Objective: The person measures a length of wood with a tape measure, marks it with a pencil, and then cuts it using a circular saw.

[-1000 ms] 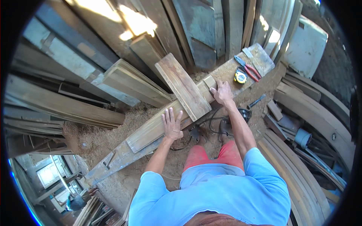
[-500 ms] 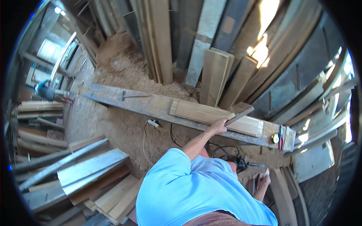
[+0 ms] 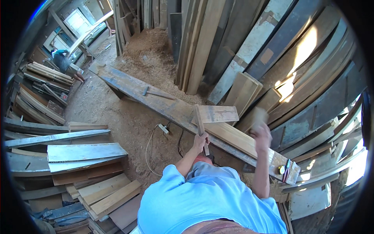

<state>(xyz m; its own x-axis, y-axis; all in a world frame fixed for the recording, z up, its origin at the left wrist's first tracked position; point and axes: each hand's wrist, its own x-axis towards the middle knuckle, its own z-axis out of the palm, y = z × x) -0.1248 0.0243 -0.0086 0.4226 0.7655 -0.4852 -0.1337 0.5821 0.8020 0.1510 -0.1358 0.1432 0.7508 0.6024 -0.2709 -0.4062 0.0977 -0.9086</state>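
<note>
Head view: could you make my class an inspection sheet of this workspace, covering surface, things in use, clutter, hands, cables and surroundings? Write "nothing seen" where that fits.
Surface: long, stained bench.
Things in use: pale wood lies along the bench; a short board partly overlaps it in view.
Clutter: hammer on the bench; tape measure and pliers near its right end.
Hands: left grips a narrow wooden piece; right, raised, holds a blurred block.
Cables: pale cable and dark cable on the floor.
Surroundings: leaning boards, shavings, another person in the background.
</note>
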